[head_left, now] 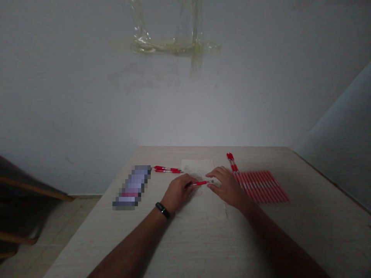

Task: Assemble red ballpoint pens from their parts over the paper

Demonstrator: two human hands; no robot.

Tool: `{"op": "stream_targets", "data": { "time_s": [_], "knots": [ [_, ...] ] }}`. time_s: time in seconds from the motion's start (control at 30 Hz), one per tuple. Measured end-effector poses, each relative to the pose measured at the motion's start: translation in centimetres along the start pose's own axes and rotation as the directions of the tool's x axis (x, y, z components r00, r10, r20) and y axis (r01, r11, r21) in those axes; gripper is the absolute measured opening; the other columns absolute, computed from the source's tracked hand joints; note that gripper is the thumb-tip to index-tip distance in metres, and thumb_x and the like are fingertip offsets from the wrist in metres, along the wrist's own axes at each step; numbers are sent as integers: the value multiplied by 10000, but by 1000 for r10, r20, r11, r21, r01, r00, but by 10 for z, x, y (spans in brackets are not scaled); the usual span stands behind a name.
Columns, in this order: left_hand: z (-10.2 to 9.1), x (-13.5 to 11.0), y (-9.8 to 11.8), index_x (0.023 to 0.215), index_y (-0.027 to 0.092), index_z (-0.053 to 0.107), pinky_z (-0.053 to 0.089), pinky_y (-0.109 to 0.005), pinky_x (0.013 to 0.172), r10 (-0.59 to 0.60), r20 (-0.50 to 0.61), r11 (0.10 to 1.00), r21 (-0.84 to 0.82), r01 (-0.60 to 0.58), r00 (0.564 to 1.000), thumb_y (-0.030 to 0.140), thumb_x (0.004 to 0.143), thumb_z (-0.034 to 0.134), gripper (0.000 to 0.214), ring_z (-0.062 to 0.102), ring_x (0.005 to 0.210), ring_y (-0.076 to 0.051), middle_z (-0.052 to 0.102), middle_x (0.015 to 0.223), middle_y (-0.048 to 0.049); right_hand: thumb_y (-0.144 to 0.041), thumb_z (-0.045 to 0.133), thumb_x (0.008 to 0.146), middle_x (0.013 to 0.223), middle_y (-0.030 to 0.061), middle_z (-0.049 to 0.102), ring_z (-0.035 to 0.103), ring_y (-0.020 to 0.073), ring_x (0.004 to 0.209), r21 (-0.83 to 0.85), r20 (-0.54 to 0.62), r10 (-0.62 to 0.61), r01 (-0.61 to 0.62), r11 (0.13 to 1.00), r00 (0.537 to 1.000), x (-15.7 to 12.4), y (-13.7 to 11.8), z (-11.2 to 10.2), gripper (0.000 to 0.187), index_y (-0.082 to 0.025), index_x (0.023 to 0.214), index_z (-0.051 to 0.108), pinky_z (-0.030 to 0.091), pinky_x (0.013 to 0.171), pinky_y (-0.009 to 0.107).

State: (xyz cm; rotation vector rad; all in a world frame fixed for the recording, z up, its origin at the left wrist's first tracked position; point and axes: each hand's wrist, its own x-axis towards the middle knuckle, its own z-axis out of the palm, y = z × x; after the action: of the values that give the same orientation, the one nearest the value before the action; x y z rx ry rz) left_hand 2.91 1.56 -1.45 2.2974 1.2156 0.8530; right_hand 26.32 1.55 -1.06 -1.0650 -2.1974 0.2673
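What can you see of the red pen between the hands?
The red pen sits nearly level over a sheet of paper, with a glossy red plastic-looking barrel and a silvery tip at its right end. The left hand holds its other end; the right hand is at the tip, though contact is unclear.

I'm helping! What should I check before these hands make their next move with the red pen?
1. Left hand holding the red pen: ok, it grips one end.
2. Right hand holding the pen's tip: cannot tell, its fingers are very close, but the picture is blurry.
3. Pen above the white paper: ok.
4. Two red pens kept away from the left hand: ok, they lie beyond it.
5. Row of red pens lying neatly: ok, they sit side by side to the right of the right hand.
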Motion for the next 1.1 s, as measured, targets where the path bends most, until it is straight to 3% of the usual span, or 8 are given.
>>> {"op": "stream_targets", "data": {
  "time_s": [0.07,0.17,0.57,1.0,1.1],
  "knots": [
    [-1,0,-1,976,198,725,415,-248,716,-10,-5,1000,11,10,1000,265,924,619,136,593,796,-160,685,879,-35,-199,686,879,968,49,641,554,239,968,-23,-15,7,-7,1000,1000,0,5,-2,105,-215,962,624,421,868,394],
    [-1,0,-2,976,201,727,409,-246,714,-12,-5,1000,11,12,1000,265,926,617,137,590,800,-158,681,875,-31,-164,670,879,917,40,630,551,227,935,-50,-11,9,-9,999,1000,1,8,-2,78,-207,869,605,417,845,378],
    [-1,0,-1,958,191,720,416,-257,717,19,4,1000,15,-19,1000,309,937,597,172,579,792,-167,662,867,-42,-166,626,911,868,27,614,553,200,884,32,-10,51,-51,998,999,0,2,4,97,-202,831,586,412,796,347],
    [-1,0,-2,936,192,711,432,-257,724,-42,-8,999,27,42,999,256,895,633,108,600,812,-175,674,879,-47,-171,659,890,923,33,623,551,210,942,9,10,57,-58,998,998,-1,1,7,55,-208,899,619,422,849,365],
    [-1,0,-3,927,191,711,427,-263,719,-75,-5,996,55,75,997,266,898,621,121,604,802,-176,681,880,-48,-188,709,851,1012,50,623,539,231,1007,-47,33,56,-54,997,998,-2,5,7,182,-216,1016,638,425,892,394]
  ]
}}
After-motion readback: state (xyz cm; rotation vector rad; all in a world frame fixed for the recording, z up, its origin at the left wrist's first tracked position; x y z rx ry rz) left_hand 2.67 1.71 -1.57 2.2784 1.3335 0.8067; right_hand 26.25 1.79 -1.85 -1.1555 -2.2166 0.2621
